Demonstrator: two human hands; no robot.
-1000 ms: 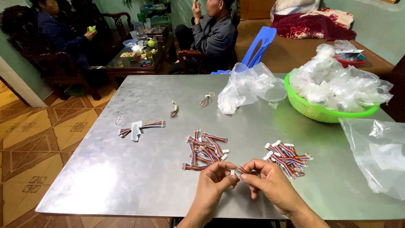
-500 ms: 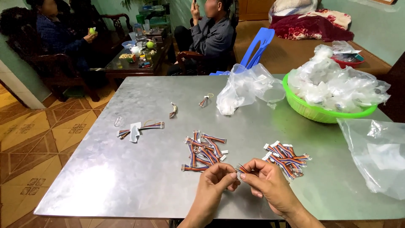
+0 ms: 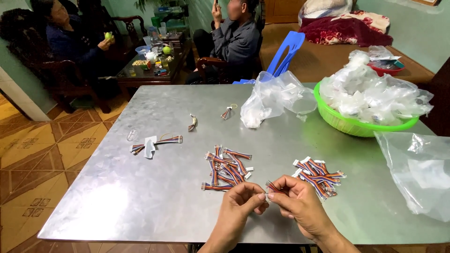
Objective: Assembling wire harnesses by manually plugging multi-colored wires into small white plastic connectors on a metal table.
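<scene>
My left hand [image 3: 243, 202] and my right hand [image 3: 295, 201] meet over the near edge of the metal table [image 3: 140, 197], both pinching one short multicoloured wire cable [image 3: 273, 188] with a white connector. A loose pile of the same cables [image 3: 227, 167] lies just beyond my left hand. A second pile of cables [image 3: 318, 174] sits right of my right hand. Further left lies a single longer cable bundle with a white tag [image 3: 152, 144].
A green basin [image 3: 349, 125] heaped with clear plastic bags stands at the back right. A crumpled clear bag [image 3: 272, 98] lies mid-back, another large bag [image 3: 417, 171] at the right edge. Two small cable bits [image 3: 192, 122] rest mid-table. Two people sit beyond, near a low table and a blue chair [image 3: 286, 51].
My hands have shifted slightly left and closer together on the cable; the piles have not moved.
</scene>
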